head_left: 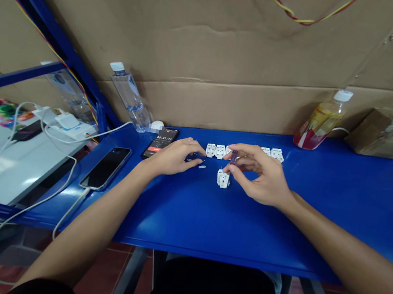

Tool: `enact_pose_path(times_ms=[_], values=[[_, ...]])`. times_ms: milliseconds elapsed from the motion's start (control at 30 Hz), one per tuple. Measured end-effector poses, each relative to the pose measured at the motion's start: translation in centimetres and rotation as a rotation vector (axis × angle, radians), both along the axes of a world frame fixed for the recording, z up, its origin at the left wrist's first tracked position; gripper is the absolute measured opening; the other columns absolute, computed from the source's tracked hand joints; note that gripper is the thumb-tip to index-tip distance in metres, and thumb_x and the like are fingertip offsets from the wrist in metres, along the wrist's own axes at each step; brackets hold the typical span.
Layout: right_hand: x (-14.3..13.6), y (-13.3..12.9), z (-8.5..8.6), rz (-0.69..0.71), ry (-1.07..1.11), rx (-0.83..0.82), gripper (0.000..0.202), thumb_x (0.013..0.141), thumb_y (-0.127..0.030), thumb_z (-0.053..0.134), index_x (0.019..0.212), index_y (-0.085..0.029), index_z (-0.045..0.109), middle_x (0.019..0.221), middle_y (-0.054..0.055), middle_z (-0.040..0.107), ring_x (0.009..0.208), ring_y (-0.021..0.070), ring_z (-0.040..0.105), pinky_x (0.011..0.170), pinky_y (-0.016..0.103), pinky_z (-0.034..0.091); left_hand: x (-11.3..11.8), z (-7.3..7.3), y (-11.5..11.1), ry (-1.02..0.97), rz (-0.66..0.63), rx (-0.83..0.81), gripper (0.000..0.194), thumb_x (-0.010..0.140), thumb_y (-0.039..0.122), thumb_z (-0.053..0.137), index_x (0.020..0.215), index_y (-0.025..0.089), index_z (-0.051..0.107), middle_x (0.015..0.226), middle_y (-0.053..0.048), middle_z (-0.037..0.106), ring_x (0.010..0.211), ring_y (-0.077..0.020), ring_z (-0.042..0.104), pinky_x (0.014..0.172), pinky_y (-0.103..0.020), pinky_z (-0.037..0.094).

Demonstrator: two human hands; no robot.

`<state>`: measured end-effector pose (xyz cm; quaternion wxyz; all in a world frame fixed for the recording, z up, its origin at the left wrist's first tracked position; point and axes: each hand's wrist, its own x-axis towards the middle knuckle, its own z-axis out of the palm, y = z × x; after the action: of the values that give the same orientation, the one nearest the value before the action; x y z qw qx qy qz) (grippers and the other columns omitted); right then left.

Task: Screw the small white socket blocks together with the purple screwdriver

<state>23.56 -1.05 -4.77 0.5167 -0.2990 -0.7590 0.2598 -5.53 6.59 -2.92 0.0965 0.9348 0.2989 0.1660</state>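
Note:
Between the thumb and index finger of my right hand (pixel 258 173) is a small dark purplish piece (pixel 233 157). Just below those fingertips a white plastic part (pixel 223 178) rests on the blue table (pixel 177 214). My left hand (pixel 181 156) is low over the table, thumb and fingers bent close together near small clear pieces (pixel 202 167); whether it holds one is too small to tell. Behind the hands stands a row of white parts (pixel 215 151), partly hidden by my right hand, with more white parts (pixel 277 154) at its right end.
Two phones (pixel 106 167) lie at the left, one with a cable attached. A clear bottle (pixel 131 97) leans behind them. At the back right are a bottle with yellow drink (pixel 323 119) and a cardboard box (pixel 383 134). A blue frame (pixel 38 71) stands left.

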Motion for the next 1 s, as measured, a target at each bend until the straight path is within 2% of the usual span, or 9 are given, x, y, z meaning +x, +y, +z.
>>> enact_pose_path(times_ms=[167, 367, 533, 633, 733, 800, 1000], values=[[0.1, 0.1, -0.2, -0.001, -0.006, 0.003, 0.047, 0.099, -0.027, 0.078, 0.144, -0.029, 0.067, 0.12, 0.004, 0.082, 0.092, 0.0206, 0.087, 0.085, 0.033, 0.076, 0.1, 0.1, -0.3, 0.056, -0.053, -0.048, 0.014, 0.106, 0.033, 0.07, 0.106, 0.022, 0.078, 0.105, -0.005, 0.076, 0.092, -0.0205, 0.069, 0.087, -0.037, 0.052], [0.1, 0.2, -0.3, -0.007, -0.017, 0.001, 0.048, 0.099, -0.028, 0.079, 0.145, -0.029, 0.067, 0.12, 0.005, 0.082, 0.093, 0.0217, 0.087, 0.086, 0.034, 0.077, -0.3, -0.6, 0.4, 0.1, -0.053, -0.05, 0.012, 0.105, 0.026, 0.067, 0.102, 0.022, 0.078, 0.103, -0.004, 0.077, 0.092, -0.0204, 0.07, 0.087, -0.037, 0.05], [0.1, 0.2, -0.4, -0.014, -0.013, 0.017, 0.049, 0.099, -0.028, 0.078, 0.147, -0.029, 0.067, 0.12, 0.005, 0.082, 0.092, 0.0218, 0.087, 0.086, 0.035, 0.077, -0.5, 0.0, 0.2, 0.101, -0.007, -0.044, 0.011, 0.103, 0.025, 0.067, 0.103, 0.021, 0.077, 0.105, -0.005, 0.076, 0.093, -0.0207, 0.07, 0.085, -0.036, 0.051], [0.1, 0.3, -0.3, -0.035, -0.014, 0.051, 0.051, 0.099, -0.026, 0.079, 0.147, -0.03, 0.066, 0.121, 0.004, 0.082, 0.093, 0.0215, 0.087, 0.088, 0.036, 0.077, 0.7, 0.5, -1.2, 0.033, -0.026, -0.021, 0.012, 0.105, 0.029, 0.068, 0.108, 0.022, 0.076, 0.105, -0.005, 0.075, 0.095, -0.0213, 0.07, 0.087, -0.037, 0.053], [0.2, 0.4, -0.3, -0.053, -0.007, 0.078, 0.052, 0.098, -0.024, 0.079, 0.147, -0.031, 0.066, 0.122, 0.003, 0.082, 0.094, 0.0205, 0.086, 0.089, 0.035, 0.077, 2.7, 0.5, -3.1, -0.001, -0.143, -0.097, 0.014, 0.106, 0.034, 0.069, 0.108, 0.023, 0.077, 0.105, -0.005, 0.076, 0.095, -0.0203, 0.073, 0.086, -0.035, 0.056], [0.2, 0.5, -0.3, -0.056, -0.006, 0.086, 0.053, 0.097, -0.022, 0.079, 0.147, -0.031, 0.066, 0.122, 0.003, 0.082, 0.093, 0.0196, 0.086, 0.088, 0.034, 0.077, 3.9, 0.2, -4.1, -0.014, -0.171, -0.088, 0.016, 0.107, 0.037, 0.07, 0.109, 0.022, 0.077, 0.112, -0.006, 0.077, 0.1, -0.0216, 0.074, 0.088, -0.035, 0.057], [0.3, 0.6, -0.4, -0.061, -0.011, 0.084, 0.054, 0.097, -0.021, 0.08, 0.148, -0.031, 0.066, 0.122, 0.003, 0.082, 0.093, 0.0204, 0.086, 0.089, 0.036, 0.077, 5.4, -1.3, -5.0, 0.077, -0.173, 0.012, 0.015, 0.111, 0.024, 0.064, 0.11, 0.023, 0.079, 0.12, -0.004, 0.08, 0.101, -0.0219, 0.078, 0.086, -0.038, 0.057]])
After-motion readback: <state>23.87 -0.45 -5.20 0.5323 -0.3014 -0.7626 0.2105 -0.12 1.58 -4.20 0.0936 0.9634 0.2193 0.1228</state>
